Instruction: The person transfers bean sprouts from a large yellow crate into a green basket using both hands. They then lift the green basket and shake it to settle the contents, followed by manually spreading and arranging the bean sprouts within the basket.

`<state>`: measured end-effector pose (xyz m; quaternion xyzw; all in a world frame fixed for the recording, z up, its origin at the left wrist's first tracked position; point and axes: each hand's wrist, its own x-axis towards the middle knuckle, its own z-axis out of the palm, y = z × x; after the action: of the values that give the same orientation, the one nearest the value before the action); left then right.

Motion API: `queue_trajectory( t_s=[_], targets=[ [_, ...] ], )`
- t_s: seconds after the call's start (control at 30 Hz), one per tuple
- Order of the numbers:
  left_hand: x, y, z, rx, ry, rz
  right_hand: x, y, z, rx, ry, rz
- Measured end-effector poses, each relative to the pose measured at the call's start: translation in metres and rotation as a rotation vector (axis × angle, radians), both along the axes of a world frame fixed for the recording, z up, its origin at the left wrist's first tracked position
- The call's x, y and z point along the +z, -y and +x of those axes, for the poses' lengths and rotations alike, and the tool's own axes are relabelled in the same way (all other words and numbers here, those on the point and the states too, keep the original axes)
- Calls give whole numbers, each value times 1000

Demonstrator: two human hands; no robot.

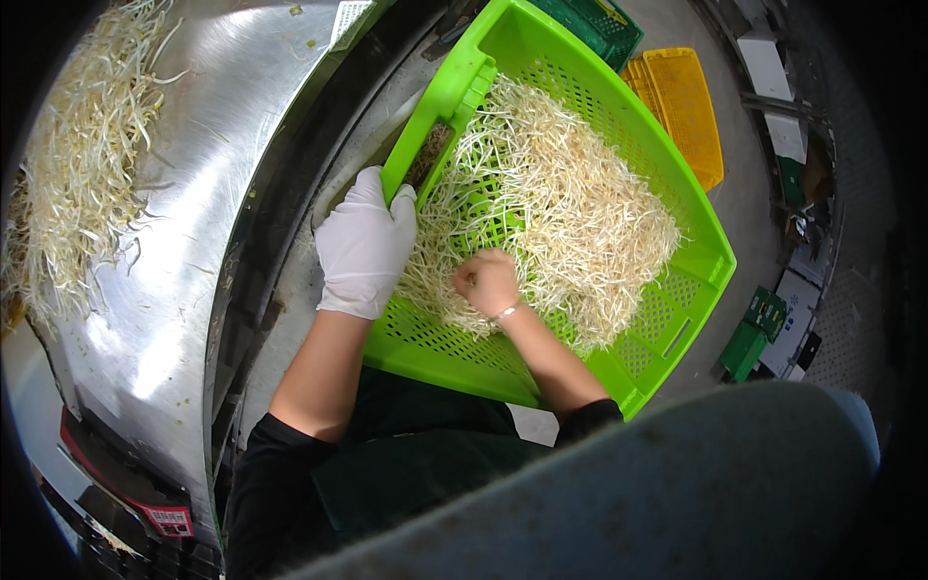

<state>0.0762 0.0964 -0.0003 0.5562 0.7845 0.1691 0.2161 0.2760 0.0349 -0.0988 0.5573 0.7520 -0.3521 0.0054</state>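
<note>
A bright green perforated plastic crate (pixel 670 319) lies tilted in front of me, with a heap of bean sprouts (pixel 573 196) inside. My left hand (pixel 366 239), in a white glove, grips the crate's rim beside its handle opening. Bare and slightly blurred, my right hand (pixel 489 283) is curled over the sprouts inside the crate. Its fingers are tucked under, so whether they hold any sprouts is hidden. A thin bracelet (pixel 505 312) circles the right wrist. The crate's mesh floor shows between the thinner sprouts near the handle end.
On the left, a shiny metal table (pixel 196 159) bears another pile of bean sprouts (pixel 94 159). Stacked yellow crates (pixel 681 109) and a dark green crate (pixel 591 29) stand beyond the bright green one. Green boxes (pixel 754 333) are at the far right. A blurred grey-blue shape covers the lower right.
</note>
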Motion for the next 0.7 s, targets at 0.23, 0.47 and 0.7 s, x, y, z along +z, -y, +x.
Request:
queue_trajectory(
  t_s=[0.23, 0.47, 0.7],
  targets=[
    [1, 4, -4, 17, 4, -23, 127, -116, 85, -883, -561, 441],
    [3, 1, -3, 22, 21, -37, 55, -34, -3, -125, -322, 166],
    [5, 0, -1, 24, 54, -50, 0, 2, -21, 484, -74, 311]
  ],
)
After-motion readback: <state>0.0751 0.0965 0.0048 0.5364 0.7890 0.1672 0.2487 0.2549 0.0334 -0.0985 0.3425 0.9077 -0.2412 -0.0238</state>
